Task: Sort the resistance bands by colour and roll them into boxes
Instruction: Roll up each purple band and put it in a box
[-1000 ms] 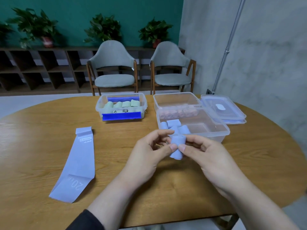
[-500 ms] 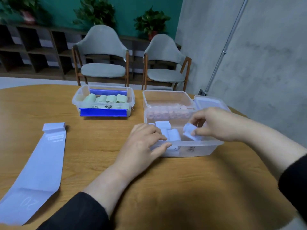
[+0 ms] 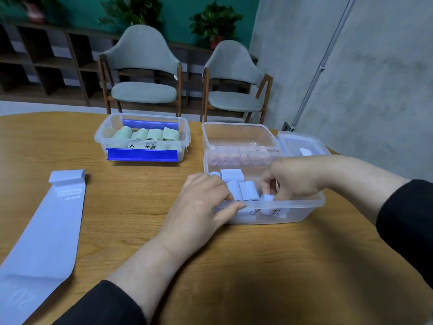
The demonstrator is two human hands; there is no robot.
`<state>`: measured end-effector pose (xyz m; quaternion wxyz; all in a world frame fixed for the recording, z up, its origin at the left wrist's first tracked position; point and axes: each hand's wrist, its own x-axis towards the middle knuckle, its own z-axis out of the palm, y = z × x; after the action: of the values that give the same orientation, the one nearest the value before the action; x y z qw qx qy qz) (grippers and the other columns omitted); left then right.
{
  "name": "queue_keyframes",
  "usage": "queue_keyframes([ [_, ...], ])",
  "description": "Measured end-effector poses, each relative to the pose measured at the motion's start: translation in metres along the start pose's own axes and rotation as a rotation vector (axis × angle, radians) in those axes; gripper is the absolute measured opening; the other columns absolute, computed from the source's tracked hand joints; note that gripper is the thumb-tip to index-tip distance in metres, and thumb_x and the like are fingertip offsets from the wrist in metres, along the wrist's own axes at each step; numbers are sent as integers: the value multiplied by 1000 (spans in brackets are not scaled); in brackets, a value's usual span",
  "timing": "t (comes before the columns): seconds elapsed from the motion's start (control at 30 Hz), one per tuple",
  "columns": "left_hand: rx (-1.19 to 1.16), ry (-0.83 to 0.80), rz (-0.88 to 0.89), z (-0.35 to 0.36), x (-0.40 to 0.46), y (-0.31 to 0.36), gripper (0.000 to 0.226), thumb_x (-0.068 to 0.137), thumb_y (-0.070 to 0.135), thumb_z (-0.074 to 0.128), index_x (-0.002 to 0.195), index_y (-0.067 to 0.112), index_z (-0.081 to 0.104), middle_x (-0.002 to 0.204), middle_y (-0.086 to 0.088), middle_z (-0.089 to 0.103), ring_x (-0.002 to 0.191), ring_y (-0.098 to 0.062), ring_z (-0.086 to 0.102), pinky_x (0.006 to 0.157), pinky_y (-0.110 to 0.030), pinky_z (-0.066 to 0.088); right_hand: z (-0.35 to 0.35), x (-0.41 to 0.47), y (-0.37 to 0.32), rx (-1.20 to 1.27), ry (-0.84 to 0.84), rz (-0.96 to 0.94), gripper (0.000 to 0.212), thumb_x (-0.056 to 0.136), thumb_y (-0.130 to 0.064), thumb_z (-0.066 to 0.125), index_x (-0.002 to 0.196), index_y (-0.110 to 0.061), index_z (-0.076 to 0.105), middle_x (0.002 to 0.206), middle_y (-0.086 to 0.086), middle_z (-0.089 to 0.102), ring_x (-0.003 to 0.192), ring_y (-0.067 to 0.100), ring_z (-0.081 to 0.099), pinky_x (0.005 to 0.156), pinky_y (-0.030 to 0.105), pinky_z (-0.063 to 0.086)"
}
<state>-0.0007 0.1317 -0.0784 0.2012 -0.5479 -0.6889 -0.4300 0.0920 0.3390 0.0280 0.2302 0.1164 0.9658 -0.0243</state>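
Note:
A clear plastic box (image 3: 304,205) stands near me on the round wooden table and holds several rolled light-blue bands (image 3: 243,190). My right hand (image 3: 295,179) reaches down into it and pinches one rolled blue band (image 3: 268,199) against the front wall. My left hand (image 3: 203,207) rests on the box's front left corner, thumb along the rim. A flat, unrolled light-blue band (image 3: 46,238) lies on the table at the left.
A second clear box (image 3: 236,134) with pink rolls stands just behind the near one, its lid (image 3: 302,144) to the right. A box with blue clips (image 3: 143,156) holds green rolls at the back centre. Two grey chairs stand beyond the table.
My right hand has carried the rolled blue band from in front of me down into the near box. My left hand let go of the roll and settled on the box's corner.

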Motion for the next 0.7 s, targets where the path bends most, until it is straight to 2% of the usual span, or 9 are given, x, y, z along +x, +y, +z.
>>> queue_keyframes([
  [0.13,-15,-6,-12,0,-1,0,33,91,44,64,75,16,66,75,6,57,78,-11,48,88,-15,28,-3,-4,5,37,44,-13,16,77,-38,77,80,-34,62,78,-19,62,70,3,55,58,19,39],
  [0.27,-19,-5,-10,-1,-1,0,32,91,44,64,75,16,66,75,6,56,78,-10,47,87,-16,27,-1,-8,6,94,10,-32,21,74,-47,78,83,-36,63,72,-30,60,62,-6,53,53,12,37],
  [0.37,-16,-5,-11,-1,-1,0,33,90,44,64,74,16,66,74,6,56,77,-10,47,86,-17,27,-2,-6,5,104,-10,-64,18,76,-39,79,83,-36,62,75,-33,60,63,-9,52,53,11,37],
  [0.47,-17,-3,-15,-1,-1,1,32,90,44,64,74,16,66,74,6,57,76,-10,47,86,-18,28,-4,-1,5,53,8,-77,18,77,-33,77,84,-34,60,76,-37,57,64,-4,52,53,16,36],
  [0.57,-13,-2,-14,0,0,2,33,90,45,64,74,16,67,73,6,56,76,-10,46,85,-20,29,-3,2,6,45,8,-88,21,75,-38,78,84,-34,59,78,-33,58,66,1,52,57,21,39],
  [0.7,-10,-2,-14,-1,0,2,32,90,45,64,73,17,66,72,7,55,76,-10,46,84,-21,28,2,5,6,-15,-9,-149,22,77,-42,76,84,-36,57,82,-39,54,71,-14,49,49,12,34],
])
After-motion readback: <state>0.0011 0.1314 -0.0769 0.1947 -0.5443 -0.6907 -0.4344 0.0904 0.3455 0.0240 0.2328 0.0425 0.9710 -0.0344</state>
